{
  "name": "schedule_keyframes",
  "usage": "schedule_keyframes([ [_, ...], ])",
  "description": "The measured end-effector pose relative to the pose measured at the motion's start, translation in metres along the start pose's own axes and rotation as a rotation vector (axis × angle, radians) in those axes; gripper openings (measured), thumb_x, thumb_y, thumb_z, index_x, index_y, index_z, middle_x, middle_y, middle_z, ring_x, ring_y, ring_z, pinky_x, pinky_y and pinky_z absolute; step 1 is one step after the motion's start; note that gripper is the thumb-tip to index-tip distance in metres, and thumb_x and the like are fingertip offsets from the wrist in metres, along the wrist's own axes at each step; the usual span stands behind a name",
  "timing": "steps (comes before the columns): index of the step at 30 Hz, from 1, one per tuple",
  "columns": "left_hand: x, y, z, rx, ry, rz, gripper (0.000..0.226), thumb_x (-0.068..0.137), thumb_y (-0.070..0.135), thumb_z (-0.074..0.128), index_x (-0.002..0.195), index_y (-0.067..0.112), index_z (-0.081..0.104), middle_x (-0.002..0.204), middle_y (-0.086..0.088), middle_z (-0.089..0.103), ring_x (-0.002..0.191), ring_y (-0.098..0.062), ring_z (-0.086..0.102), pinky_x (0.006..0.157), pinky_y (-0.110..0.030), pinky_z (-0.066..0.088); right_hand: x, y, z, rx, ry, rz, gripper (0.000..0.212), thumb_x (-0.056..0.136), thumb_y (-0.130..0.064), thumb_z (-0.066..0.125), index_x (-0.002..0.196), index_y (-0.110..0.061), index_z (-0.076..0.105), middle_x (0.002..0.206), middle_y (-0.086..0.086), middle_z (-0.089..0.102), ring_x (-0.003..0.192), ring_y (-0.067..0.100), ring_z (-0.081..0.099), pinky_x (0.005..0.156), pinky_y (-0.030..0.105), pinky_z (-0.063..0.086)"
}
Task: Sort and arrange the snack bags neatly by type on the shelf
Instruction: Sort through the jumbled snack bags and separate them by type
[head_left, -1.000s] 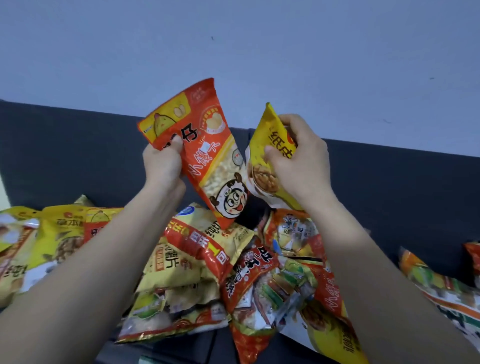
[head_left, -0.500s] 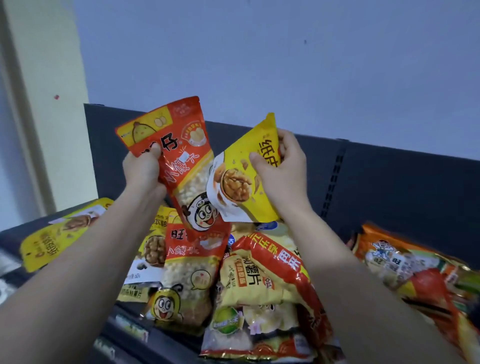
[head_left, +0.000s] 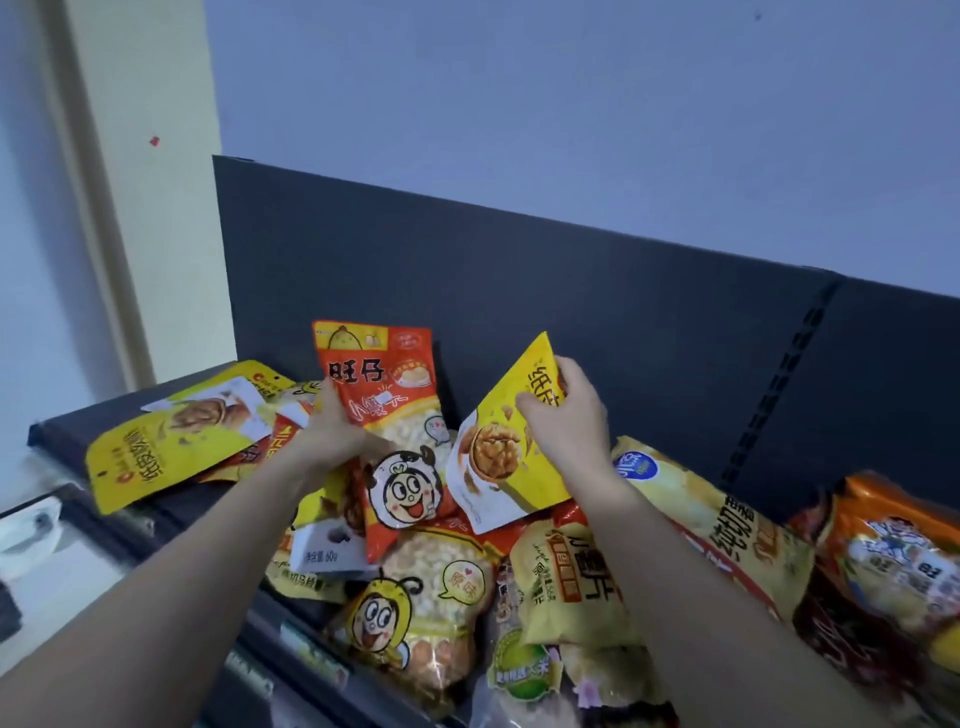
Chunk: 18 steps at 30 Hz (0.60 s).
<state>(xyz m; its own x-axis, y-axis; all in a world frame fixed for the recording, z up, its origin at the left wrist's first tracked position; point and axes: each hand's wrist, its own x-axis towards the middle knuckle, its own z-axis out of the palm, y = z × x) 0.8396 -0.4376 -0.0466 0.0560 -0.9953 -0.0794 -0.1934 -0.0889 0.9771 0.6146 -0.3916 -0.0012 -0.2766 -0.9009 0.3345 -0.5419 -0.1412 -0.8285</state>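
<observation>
Dim, bluish, even light; soft focus throughout; wide-angle bending at edges; faint packet glare.

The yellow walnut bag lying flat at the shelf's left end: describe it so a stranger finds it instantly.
Start at the dark shelf and follow it to its left end. The yellow walnut bag lies flat there, away from the pile; its twin is held up in the right hand.

A dark grey metal shelf (head_left: 78, 431) with an upright back panel carries a flat yellow walnut bag (head_left: 171, 441) at its left end and a jumbled heap of glossy snack bags (head_left: 597, 587) across its middle and right.
</observation>
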Motion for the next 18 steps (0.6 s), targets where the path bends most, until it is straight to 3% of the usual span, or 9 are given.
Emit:
schedule_keyframes([
  [3,0.008,-0.007,-0.005,0.047,0.016,-0.027,0.082,0.074,-0.003,0.079,0.131,0.023,0.025,0.109,-0.001,0.057,0.105,-0.026,0.055,0.089,-0.043,0.047,0.003,-0.003,0.006,0.005,-0.068,0.084,0.013,0.082,-0.022,0.057,0.094,-0.020,0.055,0.082,0.004,0.065,0.076,0.023,0.059,0.068,0.037,0.048],
  [5,0.016,-0.009,-0.004,0.049,0.080,0.035,0.092,0.074,0.000,0.079,0.142,0.024,0.023,0.114,-0.002,0.061,0.108,-0.027,0.058,0.095,-0.049,0.048,0.007,-0.006,0.007,0.034,-0.090,0.103,0.019,0.081,-0.018,0.061,0.098,-0.023,0.055,0.086,0.002,0.065,0.081,0.023,0.061,0.068,0.037,0.048],
  [7,0.022,-0.008,-0.001,0.030,0.174,0.083,0.102,0.080,0.003,0.075,0.152,0.029,0.009,0.120,-0.003,0.060,0.111,-0.028,0.059,0.095,-0.051,0.049,0.010,-0.006,0.007,0.105,-0.097,0.093,0.039,0.080,-0.010,0.065,0.111,-0.029,0.052,0.091,-0.004,0.063,0.084,0.018,0.062,0.068,0.033,0.049],
  [9,0.027,-0.005,0.001,0.089,0.276,0.143,0.089,0.087,0.003,0.066,0.154,0.026,0.012,0.125,-0.002,0.055,0.116,-0.027,0.056,0.095,-0.047,0.049,0.014,-0.002,0.009,0.218,-0.069,0.105,0.058,0.081,-0.005,0.067,0.128,-0.033,0.047,0.103,-0.004,0.063,0.091,0.016,0.064,0.076,0.037,0.054],
  [11,0.033,-0.006,0.001,0.269,0.291,0.197,0.070,0.090,0.009,0.062,0.150,0.022,0.030,0.135,-0.006,0.051,0.120,-0.030,0.053,0.098,-0.045,0.048,0.017,0.007,0.013,0.217,-0.041,0.111,0.064,0.086,-0.010,0.069,0.139,-0.031,0.041,0.113,-0.003,0.061,0.100,0.017,0.064,0.085,0.039,0.054],
  [15,0.036,-0.021,0.004,0.800,0.149,0.081,0.062,0.090,0.042,0.058,0.146,0.027,0.037,0.148,-0.018,0.032,0.134,-0.039,0.036,0.107,-0.048,0.038,0.022,0.023,0.019,-0.450,-0.035,0.020,0.072,0.093,-0.034,0.062,0.152,-0.022,0.024,0.142,0.011,0.043,0.129,0.031,0.044,0.098,0.045,0.042],
  [18,0.035,-0.029,0.008,0.899,0.194,0.110,0.055,0.094,0.048,0.048,0.146,0.034,0.035,0.156,-0.020,0.015,0.141,-0.043,0.021,0.113,-0.051,0.028,0.020,0.023,0.020,-0.829,-0.053,-0.048,0.069,0.096,-0.038,0.056,0.152,-0.020,0.021,0.158,0.016,0.021,0.141,0.036,0.027,0.108,0.050,0.032],
])
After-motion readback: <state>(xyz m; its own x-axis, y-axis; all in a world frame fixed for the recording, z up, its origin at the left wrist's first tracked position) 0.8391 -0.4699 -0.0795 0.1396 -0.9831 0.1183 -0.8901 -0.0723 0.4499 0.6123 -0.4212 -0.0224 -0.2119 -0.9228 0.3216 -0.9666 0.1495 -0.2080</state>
